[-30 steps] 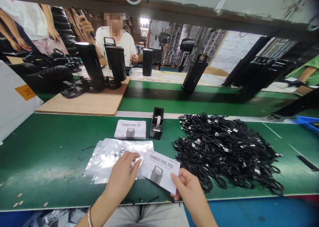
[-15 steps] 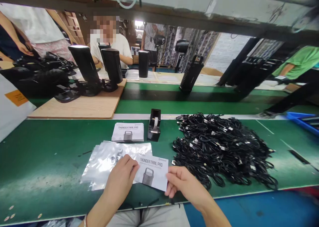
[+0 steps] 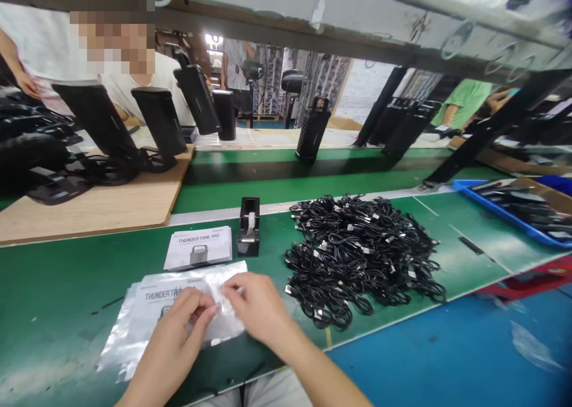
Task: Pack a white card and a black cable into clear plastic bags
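Note:
My left hand (image 3: 182, 323) has its thumb and fingertips pinched at a clear plastic bag (image 3: 236, 270) on the near side of the bench. Facing it, my right hand (image 3: 261, 308) pinches the same bag near its right part. A printed THUNDER TRAIL PRO booklet (image 3: 154, 295) lies flat among the bags, partly covered by my left hand; whether it is inside a bag I cannot tell. More clear bags (image 3: 118, 347) spread under it to the left. Just behind is a stack of the same booklets (image 3: 199, 246), with a black tape dispenser (image 3: 248, 228) beside it.
A heap of coiled black cables (image 3: 361, 258) lies to the right. Black speakers (image 3: 158, 118) stand by a wooden board (image 3: 134, 201) at the back left, where a person holds another speaker (image 3: 196, 97). A blue tray (image 3: 513, 213) is at far right.
The booklet that was between my hands now lies further left among the bags, and both hands have closed in on the plastic bag. The view has turned to the right.

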A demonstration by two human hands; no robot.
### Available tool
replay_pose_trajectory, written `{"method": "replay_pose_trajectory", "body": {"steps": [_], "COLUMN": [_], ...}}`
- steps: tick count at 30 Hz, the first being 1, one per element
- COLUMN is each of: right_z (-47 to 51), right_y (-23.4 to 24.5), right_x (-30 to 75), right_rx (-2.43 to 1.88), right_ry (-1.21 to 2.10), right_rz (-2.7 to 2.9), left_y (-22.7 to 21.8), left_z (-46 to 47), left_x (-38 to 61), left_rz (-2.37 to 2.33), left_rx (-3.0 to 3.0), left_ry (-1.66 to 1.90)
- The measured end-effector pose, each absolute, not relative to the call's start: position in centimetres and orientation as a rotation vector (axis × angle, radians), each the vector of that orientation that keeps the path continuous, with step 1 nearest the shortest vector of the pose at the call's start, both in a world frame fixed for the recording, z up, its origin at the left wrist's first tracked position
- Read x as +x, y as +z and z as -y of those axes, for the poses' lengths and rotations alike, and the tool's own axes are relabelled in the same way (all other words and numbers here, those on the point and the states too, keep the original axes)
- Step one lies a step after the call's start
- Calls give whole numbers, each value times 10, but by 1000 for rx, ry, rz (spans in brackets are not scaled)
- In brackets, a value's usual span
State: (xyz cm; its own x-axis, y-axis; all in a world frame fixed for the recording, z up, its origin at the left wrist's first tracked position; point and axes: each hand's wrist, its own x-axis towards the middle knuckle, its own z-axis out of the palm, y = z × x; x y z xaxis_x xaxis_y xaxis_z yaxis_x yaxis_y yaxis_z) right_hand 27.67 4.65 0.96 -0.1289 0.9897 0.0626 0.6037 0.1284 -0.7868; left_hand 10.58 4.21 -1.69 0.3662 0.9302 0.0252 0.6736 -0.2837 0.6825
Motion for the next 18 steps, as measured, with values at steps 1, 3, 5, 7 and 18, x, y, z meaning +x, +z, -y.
{"method": "replay_pose_trajectory", "body": {"steps": [1,3,5,7,18], "right_z": [-45,-40,-35,-32,-23], "right_y": [16,27,33,34,16], "right_x": [292,327,359,381,349], "right_rx": [-1628,-1973,-2323,-2492,-1779], "right_ry": [668,339,76,6,566], "right_rz": [1821,1764,1687,1710,1253], "left_y": [-19,-23,-25,-25,-20], "left_z": [-43,-45,-46,-46,-38], "left_x": [105,105,107,110,114], "left_rz": [-1413,-1458,-1480,-1494,-1500], "left_rx": [2062,2105,2160,2184,1861], "left_ry": [524,435,393,395,624]}}
